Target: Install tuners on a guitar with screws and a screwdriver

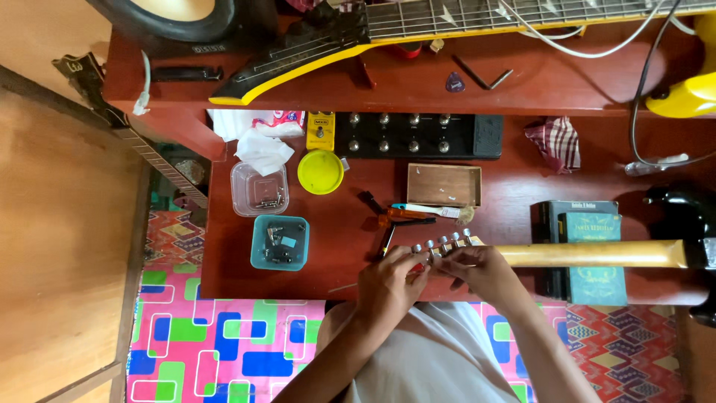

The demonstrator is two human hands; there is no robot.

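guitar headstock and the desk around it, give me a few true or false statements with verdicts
1. Both hands are at the guitar headstock. True: the left hand and right hand meet at its tuning pegs.
2. The teal tray sits right of the headstock. False: it sits to its left.
3. The yellow lid covers the clear plastic container. False: it lies beside the open container.
4. The guitar neck crosses over a dark book. True.
5. The wooden box is full of screws. False: it looks nearly empty.
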